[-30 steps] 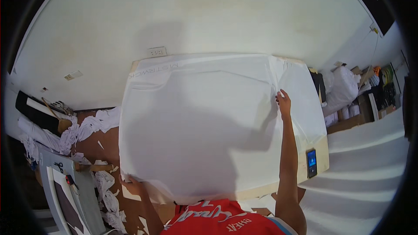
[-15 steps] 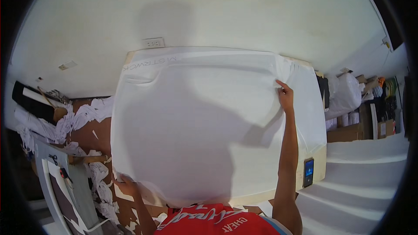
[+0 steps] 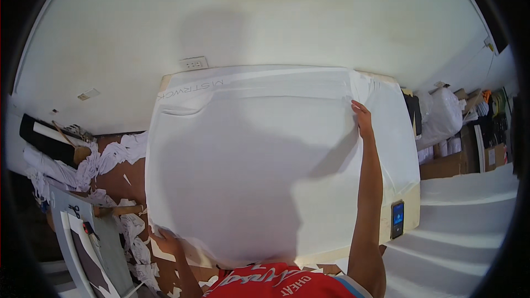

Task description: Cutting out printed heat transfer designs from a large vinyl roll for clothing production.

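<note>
A large white sheet (image 3: 248, 149) of thin material covers most of a pale board-topped table (image 3: 326, 255). Creases run along its far side, and a short fold lies near the far left corner. My right hand (image 3: 362, 118) is at the sheet's right edge toward the far corner, fingers closed on that edge. At the near left corner, my left hand (image 3: 167, 242) grips the edge, some of its fingers hidden. Beneath, another white layer (image 3: 386, 132) shows on the right. Faint handwriting marks the far left margin.
Against the wall stands the table, below a socket (image 3: 193, 63). A phone (image 3: 397, 219) lies at its near right corner. White scraps (image 3: 127, 149) litter the floor at left, beside a grey surface with scissors (image 3: 74, 210) and a cutter (image 3: 89, 230). White material (image 3: 464, 209) spreads at right, before boxes (image 3: 441, 168).
The crease along the far side looks straighter and flatter. My right hand's fingers have drawn closer together at the edge. My left hand stays at the near left corner.
</note>
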